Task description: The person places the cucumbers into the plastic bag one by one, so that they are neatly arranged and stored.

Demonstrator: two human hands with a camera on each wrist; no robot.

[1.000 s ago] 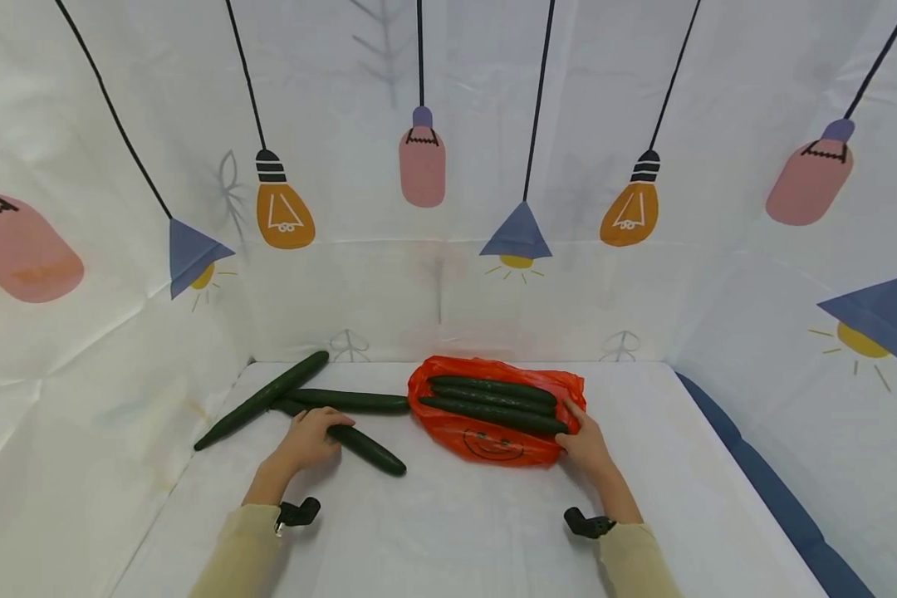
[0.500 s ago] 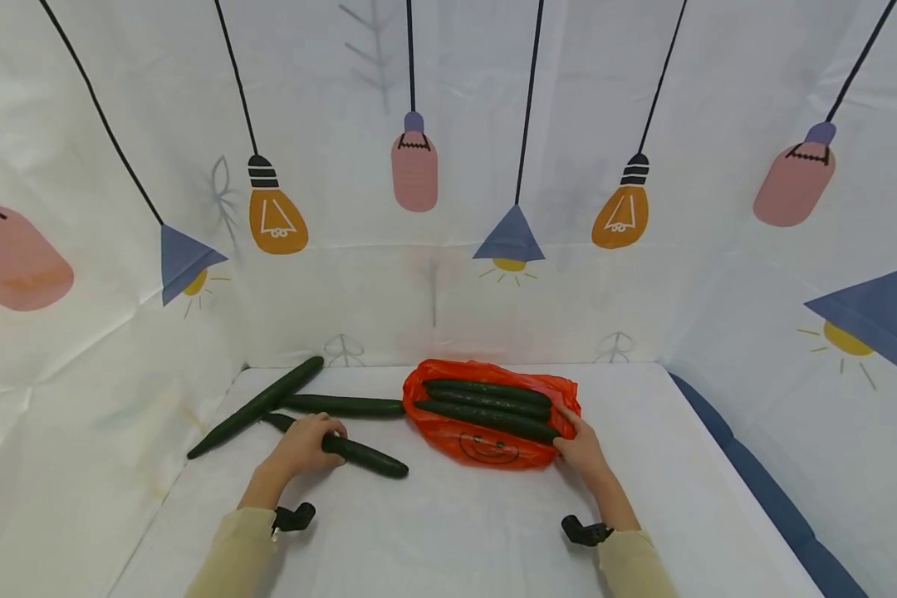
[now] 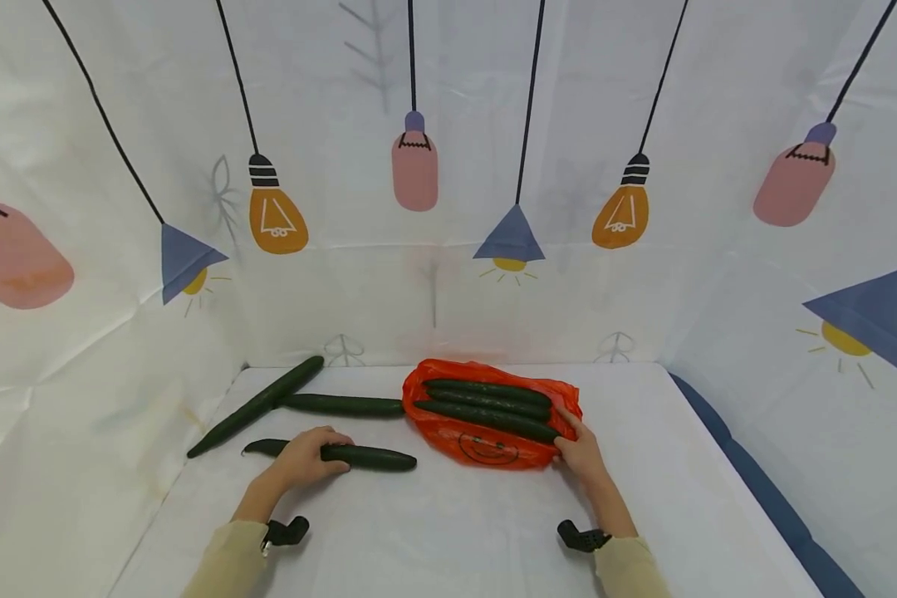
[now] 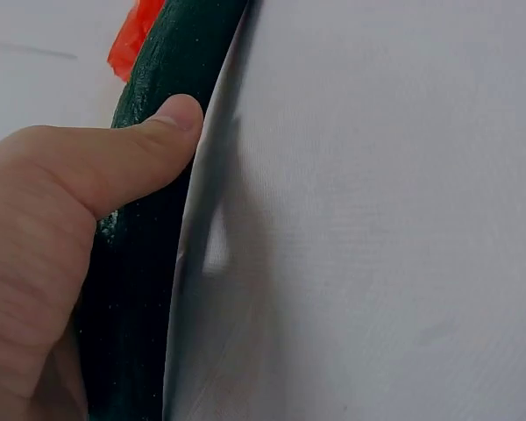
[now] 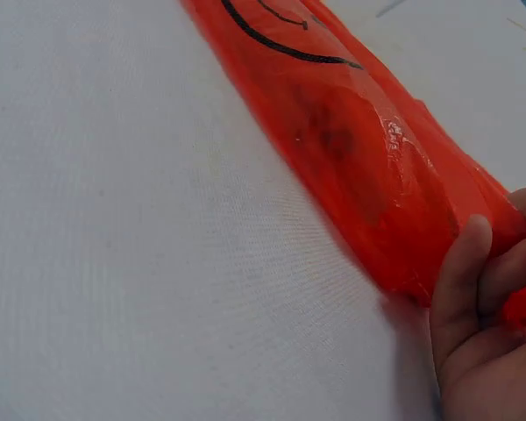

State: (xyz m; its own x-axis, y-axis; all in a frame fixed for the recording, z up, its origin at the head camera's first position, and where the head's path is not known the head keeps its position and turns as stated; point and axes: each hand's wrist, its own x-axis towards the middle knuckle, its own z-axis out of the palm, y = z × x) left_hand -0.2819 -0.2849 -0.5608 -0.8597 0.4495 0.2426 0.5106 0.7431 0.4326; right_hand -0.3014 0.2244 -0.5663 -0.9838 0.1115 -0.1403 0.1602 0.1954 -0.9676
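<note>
My left hand [image 3: 310, 458] grips a dark green cucumber [image 3: 379, 458] across its middle, left of the bag. In the left wrist view the thumb lies over the cucumber [image 4: 127, 307], and the other fingers are mostly hidden. An orange-red plastic bag [image 3: 437, 440] with a black smiley drawing lies on its side at the back of the table. Several cucumbers [image 3: 489, 401] rest side by side on its open-looking upper part. At the bag's right end, my right hand [image 3: 586, 457] holds the plastic; in the right wrist view its fingers curl against the bag [image 5: 351, 167].
Two more cucumbers lie at the left: one slanting [image 3: 257, 409], the other [image 3: 347, 405] reaching toward the bag's left end. A white cloth covers the table [image 3: 448, 531]. Behind stands a white sheet wall [image 3: 456, 307] with printed lamps, and blue padding [image 3: 762, 490] runs along the right edge.
My left hand has drawn its cucumber toward me, off the other two, and turned it nearly level. My right hand stays at the bag's right end.
</note>
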